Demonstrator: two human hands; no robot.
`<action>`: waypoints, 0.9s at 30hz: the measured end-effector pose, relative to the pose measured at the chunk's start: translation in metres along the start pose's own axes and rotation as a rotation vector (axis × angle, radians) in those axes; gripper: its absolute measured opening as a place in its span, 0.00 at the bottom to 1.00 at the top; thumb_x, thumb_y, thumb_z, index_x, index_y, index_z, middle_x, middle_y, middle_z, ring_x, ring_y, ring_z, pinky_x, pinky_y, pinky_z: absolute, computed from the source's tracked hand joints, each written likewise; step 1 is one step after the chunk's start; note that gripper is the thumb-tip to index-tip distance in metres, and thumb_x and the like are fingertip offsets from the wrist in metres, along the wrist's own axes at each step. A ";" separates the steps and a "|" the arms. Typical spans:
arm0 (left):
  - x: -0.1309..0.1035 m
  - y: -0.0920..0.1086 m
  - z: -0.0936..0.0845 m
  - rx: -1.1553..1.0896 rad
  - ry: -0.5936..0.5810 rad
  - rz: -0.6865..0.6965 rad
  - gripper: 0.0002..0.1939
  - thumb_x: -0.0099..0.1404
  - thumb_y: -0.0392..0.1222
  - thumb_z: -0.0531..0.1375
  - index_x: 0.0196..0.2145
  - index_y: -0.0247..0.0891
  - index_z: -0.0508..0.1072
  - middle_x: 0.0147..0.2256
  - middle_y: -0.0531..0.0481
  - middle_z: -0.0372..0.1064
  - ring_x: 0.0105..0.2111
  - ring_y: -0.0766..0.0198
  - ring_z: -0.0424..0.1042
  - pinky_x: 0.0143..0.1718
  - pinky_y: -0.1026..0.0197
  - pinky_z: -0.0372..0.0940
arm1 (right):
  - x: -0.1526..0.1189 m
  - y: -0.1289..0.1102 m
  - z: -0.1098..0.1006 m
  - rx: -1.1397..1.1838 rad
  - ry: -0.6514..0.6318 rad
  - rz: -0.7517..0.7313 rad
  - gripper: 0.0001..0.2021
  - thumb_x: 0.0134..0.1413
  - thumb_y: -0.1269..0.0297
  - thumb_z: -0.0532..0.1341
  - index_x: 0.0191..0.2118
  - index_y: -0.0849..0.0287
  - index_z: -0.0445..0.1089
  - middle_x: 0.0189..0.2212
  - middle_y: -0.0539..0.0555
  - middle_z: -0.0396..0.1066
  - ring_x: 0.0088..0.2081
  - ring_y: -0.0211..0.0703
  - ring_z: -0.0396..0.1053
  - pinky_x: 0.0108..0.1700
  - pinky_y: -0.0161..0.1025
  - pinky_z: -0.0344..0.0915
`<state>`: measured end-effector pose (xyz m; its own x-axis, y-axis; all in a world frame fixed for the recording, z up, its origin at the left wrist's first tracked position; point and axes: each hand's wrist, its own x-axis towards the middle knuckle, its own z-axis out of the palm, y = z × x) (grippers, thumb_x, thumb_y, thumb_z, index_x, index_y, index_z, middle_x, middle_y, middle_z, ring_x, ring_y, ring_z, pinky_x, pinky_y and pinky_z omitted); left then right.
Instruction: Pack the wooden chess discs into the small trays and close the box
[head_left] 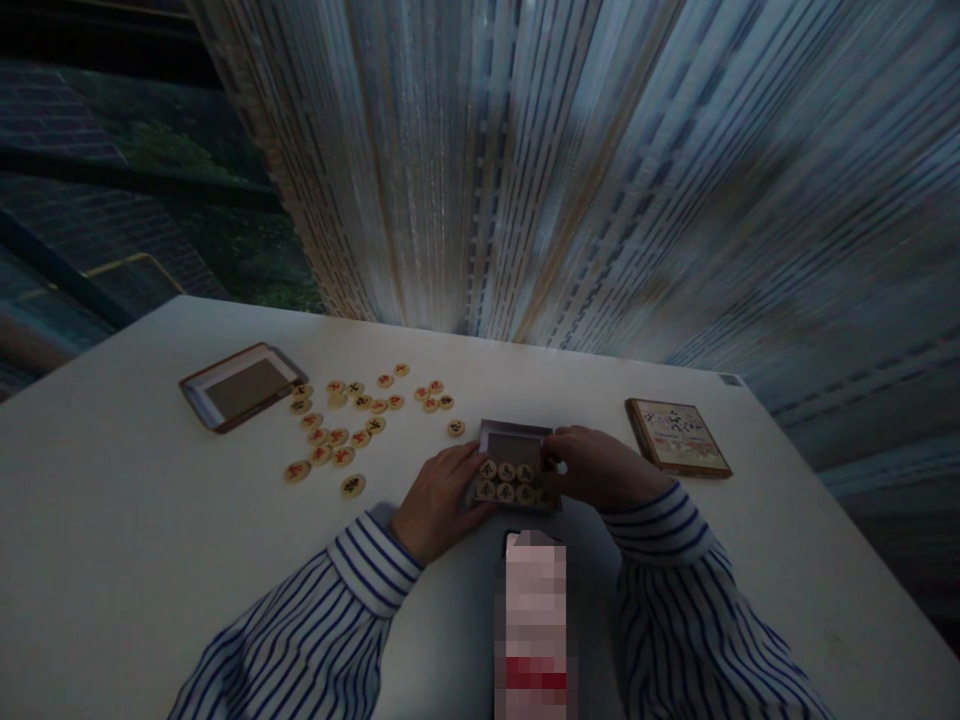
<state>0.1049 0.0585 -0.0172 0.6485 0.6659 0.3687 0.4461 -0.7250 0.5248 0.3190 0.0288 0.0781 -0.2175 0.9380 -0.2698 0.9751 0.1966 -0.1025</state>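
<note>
Before me a small open box (513, 440) holds several round Chinese chess pieces (506, 472) in two rows along its near side. Their characters are dark. My left hand (442, 500) grips the box's left wall, with the thumb at the near corner and fingers along the side. At the right end of the box, my right hand (600, 466) has its fingers bent down over the wall, closed together. Whatever they pinch is hidden. Loose chess pieces (338, 437) with red or dark characters lie scattered to the left, one (456, 427) close to the box.
An open box lid or tray (244, 385) lies at the far left of the white table (135, 500). At the right lies a flat box with a printed cover (679, 437). A blurred-out phone-like object (535, 620) is at the near edge. A string curtain (480, 180) hangs behind.
</note>
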 end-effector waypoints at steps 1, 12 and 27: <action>0.000 0.000 0.000 -0.004 0.004 0.002 0.29 0.52 0.42 0.63 0.52 0.39 0.62 0.53 0.37 0.62 0.52 0.49 0.61 0.50 0.45 0.60 | 0.000 0.000 0.000 0.002 -0.005 0.000 0.09 0.47 0.67 0.56 0.34 0.59 0.72 0.34 0.58 0.73 0.36 0.45 0.69 0.38 0.38 0.63; 0.000 -0.001 0.001 0.035 0.003 0.030 0.29 0.53 0.42 0.62 0.52 0.37 0.61 0.52 0.36 0.62 0.51 0.49 0.62 0.48 0.45 0.61 | 0.004 0.001 0.005 -0.025 -0.031 0.004 0.10 0.48 0.66 0.56 0.35 0.59 0.72 0.35 0.58 0.72 0.36 0.45 0.69 0.37 0.37 0.62; 0.000 0.000 0.000 0.072 0.003 0.053 0.29 0.53 0.42 0.63 0.52 0.36 0.61 0.52 0.35 0.62 0.51 0.48 0.62 0.48 0.45 0.62 | 0.008 0.003 0.010 -0.050 -0.089 0.023 0.12 0.47 0.65 0.55 0.37 0.60 0.72 0.36 0.59 0.72 0.38 0.47 0.69 0.37 0.38 0.62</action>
<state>0.1053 0.0584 -0.0172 0.6703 0.6269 0.3971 0.4544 -0.7698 0.4482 0.3195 0.0338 0.0665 -0.1958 0.9139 -0.3557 0.9803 0.1914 -0.0480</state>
